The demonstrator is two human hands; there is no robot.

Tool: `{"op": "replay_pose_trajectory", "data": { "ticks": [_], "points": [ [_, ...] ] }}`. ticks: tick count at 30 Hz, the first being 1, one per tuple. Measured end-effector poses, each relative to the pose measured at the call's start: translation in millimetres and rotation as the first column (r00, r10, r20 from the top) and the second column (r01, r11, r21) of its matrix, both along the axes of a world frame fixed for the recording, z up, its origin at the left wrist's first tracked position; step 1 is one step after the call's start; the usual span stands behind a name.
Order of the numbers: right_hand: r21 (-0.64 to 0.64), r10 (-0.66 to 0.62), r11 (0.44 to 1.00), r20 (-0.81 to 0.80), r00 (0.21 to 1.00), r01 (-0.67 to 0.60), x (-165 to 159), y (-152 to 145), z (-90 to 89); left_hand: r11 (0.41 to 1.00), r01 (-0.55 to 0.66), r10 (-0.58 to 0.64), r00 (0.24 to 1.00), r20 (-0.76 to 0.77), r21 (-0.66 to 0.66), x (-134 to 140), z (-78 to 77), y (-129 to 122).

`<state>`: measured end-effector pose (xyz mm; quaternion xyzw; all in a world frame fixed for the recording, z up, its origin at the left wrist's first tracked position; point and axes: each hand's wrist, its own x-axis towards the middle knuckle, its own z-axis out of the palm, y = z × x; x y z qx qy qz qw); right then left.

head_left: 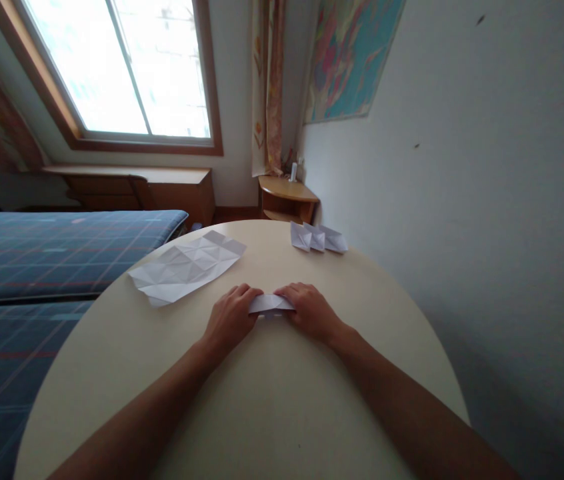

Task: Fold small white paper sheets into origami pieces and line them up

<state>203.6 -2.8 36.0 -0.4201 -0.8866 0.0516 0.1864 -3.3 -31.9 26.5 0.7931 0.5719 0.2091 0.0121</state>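
Both my hands grip a small piece of folded white paper [271, 304] at the middle of the round table [267, 400]. My left hand [232, 310] pinches its left end, fingers on top and thumb at the near side. At the right end, my right hand [311, 309] holds it the same way. Beyond my left hand lies a creased, unfolded sheet of white paper [189, 267]. Several folded paper pieces [316, 238] stand close together near the table's far edge, ahead of my right hand.
A bed with a blue plaid mattress [62, 253] adjoins the table on the left. The white wall [487, 233] runs along the right side. Past the table's far edge stand a wooden corner shelf [289, 190] and a wooden desk [177, 177] under the window [127, 67].
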Motion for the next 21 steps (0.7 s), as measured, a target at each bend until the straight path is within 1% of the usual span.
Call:
{"op": "replay_pose_trajectory", "data": {
  "ticks": [7,12,16,21],
  "points": [
    [-0.025,0.009,1.0,0.008,1.0,-0.008,0.3,3.6,-3.4,1.0,0.023,-0.023,1.0,-0.012,0.003,-0.7,-3.4,1.8],
    [-0.047,0.012,0.999,0.007,1.0,-0.012,1.3,2.7,-1.7,1.0,0.023,-0.023,1.0,0.014,-0.008,-0.9,-6.5,4.0],
    [-0.084,0.027,0.996,0.035,0.999,-0.024,2.2,2.7,0.0,0.999,0.011,-0.01,1.0,0.018,-0.037,-2.7,-5.5,5.1],
    [-0.096,0.017,0.995,0.05,0.999,-0.012,1.5,3.6,-1.7,0.999,0.009,-0.008,1.0,0.027,-0.05,-4.3,-5.2,6.1]
  ]
}}
